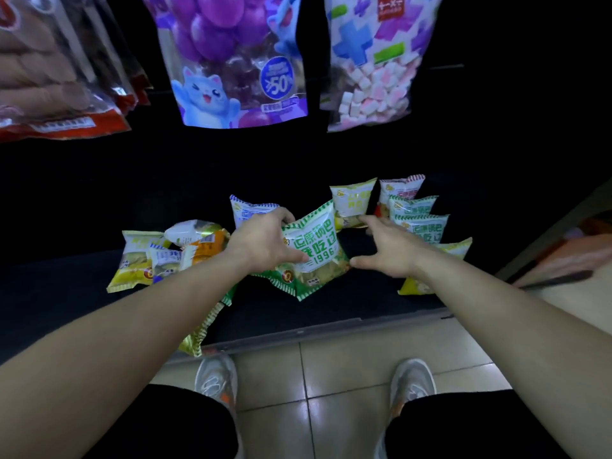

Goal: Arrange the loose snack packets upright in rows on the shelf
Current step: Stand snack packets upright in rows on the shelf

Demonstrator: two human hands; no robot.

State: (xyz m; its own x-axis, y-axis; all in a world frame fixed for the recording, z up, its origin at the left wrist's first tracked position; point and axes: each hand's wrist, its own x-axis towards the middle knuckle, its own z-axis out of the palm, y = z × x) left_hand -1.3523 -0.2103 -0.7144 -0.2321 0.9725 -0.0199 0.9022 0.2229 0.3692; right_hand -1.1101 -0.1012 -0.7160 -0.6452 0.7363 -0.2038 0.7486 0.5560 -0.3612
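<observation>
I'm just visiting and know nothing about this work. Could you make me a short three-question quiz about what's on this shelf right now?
1. True or false: the left hand grips a green packet.
2. Where do packets already stand upright in a row: A, right of the right hand; B, far left?
3. What does the loose heap on the left include: an orange packet or a black one?

Key: 1 true; 2 A; 3 orange.

Place: a shop — snack aisle.
Hanging stock: purple candy bag (pixel 238 61) and marshmallow bag (pixel 374 58) side by side above.
Low shelf (pixel 82 286): dark — many small snack packets (pixel 414 207), same brand, several colours.
Floor: pale glossy tiles (pixel 347 376).
</observation>
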